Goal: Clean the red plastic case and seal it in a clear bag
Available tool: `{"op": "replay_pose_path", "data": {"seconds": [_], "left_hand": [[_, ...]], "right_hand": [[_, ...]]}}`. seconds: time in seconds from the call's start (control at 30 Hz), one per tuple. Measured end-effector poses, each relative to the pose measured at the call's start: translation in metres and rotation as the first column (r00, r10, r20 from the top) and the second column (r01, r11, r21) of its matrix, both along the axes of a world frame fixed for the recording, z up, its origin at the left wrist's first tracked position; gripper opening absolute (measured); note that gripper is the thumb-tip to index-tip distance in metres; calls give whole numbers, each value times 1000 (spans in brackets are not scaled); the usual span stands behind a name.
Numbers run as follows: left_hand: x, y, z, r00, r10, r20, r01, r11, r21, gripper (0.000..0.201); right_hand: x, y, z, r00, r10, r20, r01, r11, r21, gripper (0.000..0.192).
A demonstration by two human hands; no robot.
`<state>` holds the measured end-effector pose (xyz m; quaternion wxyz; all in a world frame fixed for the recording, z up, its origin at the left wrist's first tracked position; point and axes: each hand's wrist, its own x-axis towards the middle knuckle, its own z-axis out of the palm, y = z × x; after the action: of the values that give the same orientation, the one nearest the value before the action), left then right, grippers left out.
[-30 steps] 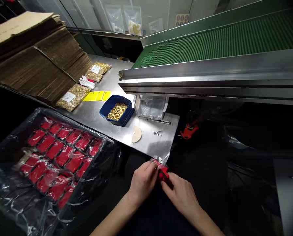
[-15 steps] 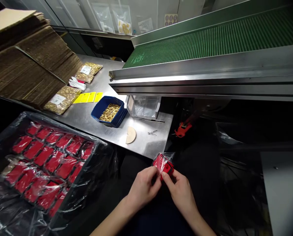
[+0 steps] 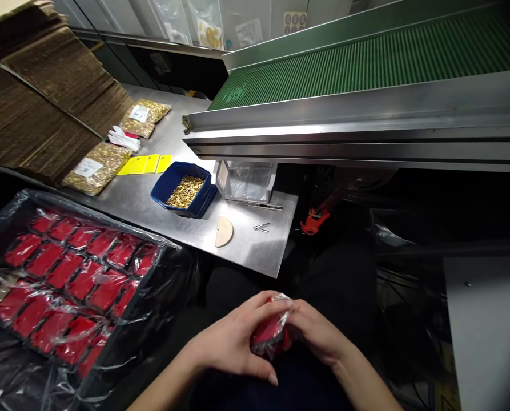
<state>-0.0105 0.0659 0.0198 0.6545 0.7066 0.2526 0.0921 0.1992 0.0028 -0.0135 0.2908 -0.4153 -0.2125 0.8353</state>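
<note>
The red wrapped piece (image 3: 268, 334) looks light, its film slippery (crinkly too); left hand (image 3: 233, 342) and right hand (image 3: 318, 337) clasp its ends near the table (image 3: 255, 257).

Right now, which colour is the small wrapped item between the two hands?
Red, in clear plastic wrap: the wrapped item sits between the left hand and right hand, seen in the head view.

We see a steel table (image 3: 255, 251) ahead; on it a bin of small parts (image 3: 184, 190), with labelled bags (image 3: 92, 174) to its left; a conveyor (image 3: 366, 68) lies behind; a tray of wrapped pieces (image 3: 66, 279) sits nearer, left.
</note>
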Motion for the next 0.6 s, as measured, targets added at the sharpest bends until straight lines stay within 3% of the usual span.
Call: {"op": "replay_pose_path", "data": {"seconds": [0.07, 0.1, 0.2, 0.27, 0.33, 0.5, 0.6], "left_hand": [[-4, -9, -13, 994, 103, 22, -96, 972, -213, 107], [-6, -14, -21, 985, 172, 26, -154, 933, -327, 106], [-9, -27, -40, 948, 316, 40, -232, 771, -592, 109], [-12, -31, -48, 935, 354, 41, -242, 715, -656, 105], [-14, -34, -51, 932, 362, 27, -250, 694, -675, 99], [-12, -33, -49, 937, 348, 40, -210, 651, -730, 104], [-7, -29, -47, 963, 271, 3, -182, 657, -731, 116]], "right_hand": [[4, 0, 1, 996, 88, -3, -88, 995, 38, 51], [6, 0, 3, 988, 148, 37, -151, 983, 101, 51], [8, -1, 14, 925, 261, 277, -347, 878, 329, 34], [8, -2, 18, 894, 233, 384, -387, 833, 395, 16], [12, -6, 16, 903, 152, 402, -325, 853, 408, 7], [30, -20, 0, 888, -137, 439, -35, 932, 361, 20], [34, -18, 4, 895, -75, 439, -92, 934, 346, 20]]}}
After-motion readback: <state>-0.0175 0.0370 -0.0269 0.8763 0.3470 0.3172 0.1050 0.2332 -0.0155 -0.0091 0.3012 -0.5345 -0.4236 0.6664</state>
